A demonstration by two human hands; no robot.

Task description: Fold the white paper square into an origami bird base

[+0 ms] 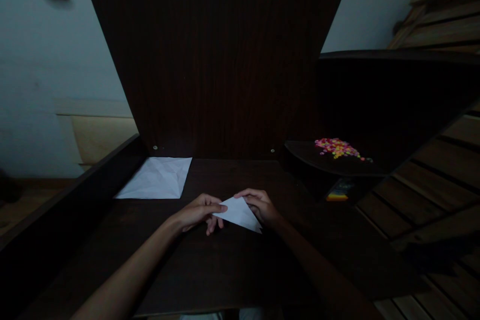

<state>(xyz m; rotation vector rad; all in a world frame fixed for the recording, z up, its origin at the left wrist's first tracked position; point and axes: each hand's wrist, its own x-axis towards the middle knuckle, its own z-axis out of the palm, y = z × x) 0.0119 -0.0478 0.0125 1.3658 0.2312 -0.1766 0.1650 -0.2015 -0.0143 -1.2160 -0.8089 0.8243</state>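
A white folded sheet of paper (239, 213), roughly triangular, is held between both hands above the dark desk. My left hand (202, 213) pinches its left corner, thumb on top and the other fingers curled beneath. At the upper right edge, my right hand (260, 205) grips the paper, its index finger along the top point; part of that hand is behind the paper. A small notch shows at the paper's lower right tip. Farther back on the left lies a larger white sheet of paper (157, 178) with crease lines, flat on the desk.
The dark wooden desk (225, 270) has a raised side board (75, 200) on the left and a tall back panel (225, 60). On a curved corner shelf (303, 152) at the right sits a pile of small colourful pieces (337, 147). Beneath it is a rainbow-striped item (337, 195).
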